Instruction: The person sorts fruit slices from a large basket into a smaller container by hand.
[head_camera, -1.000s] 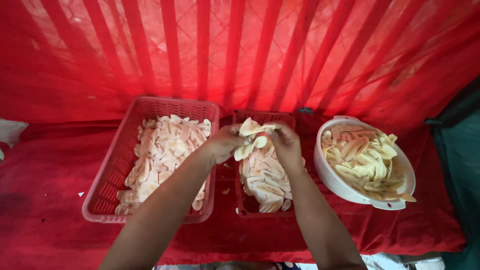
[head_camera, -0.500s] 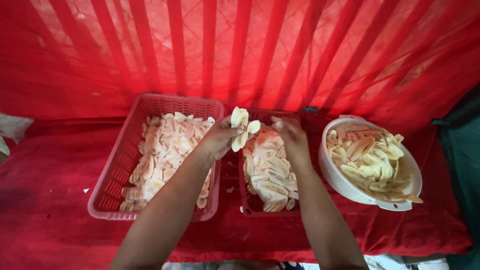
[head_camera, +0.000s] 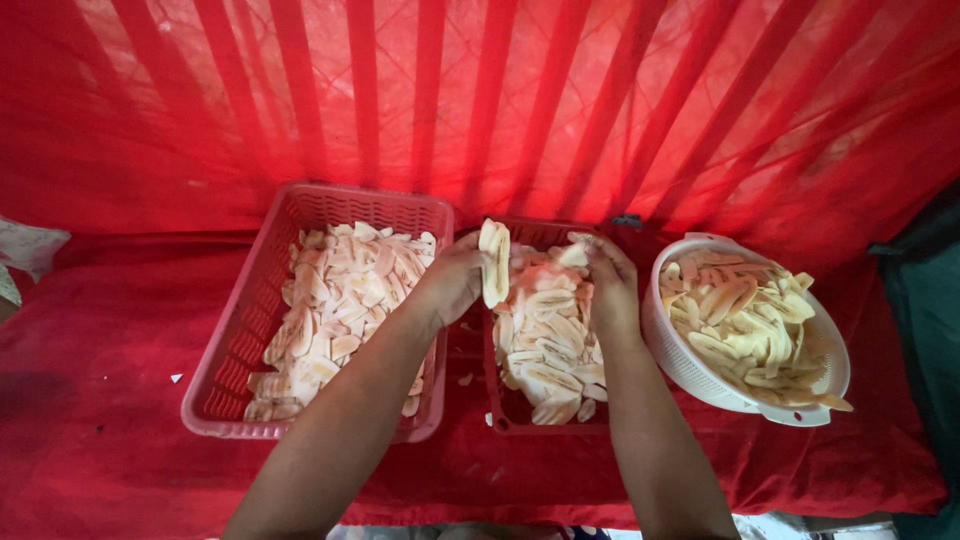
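Note:
My left hand (head_camera: 452, 283) holds a stack of pale banana slices (head_camera: 493, 262) upright, just above the left edge of the middle red basket (head_camera: 497, 412). My right hand (head_camera: 606, 276) reaches into the far end of that basket and pinches a slice (head_camera: 573, 254) from the heap of slices (head_camera: 545, 340) there. Both forearms stretch in from the bottom of the view.
A larger red basket (head_camera: 232, 357) with flat slices stands on the left. A white round colander (head_camera: 680, 364) full of yellowish slices sits at the right. Everything rests on a red cloth (head_camera: 90, 400), with red netting (head_camera: 500, 100) hanging behind.
My left hand has turned its stack of slices upright and drawn it slightly right. My right hand has let go of the stack and dropped to the basket's far end.

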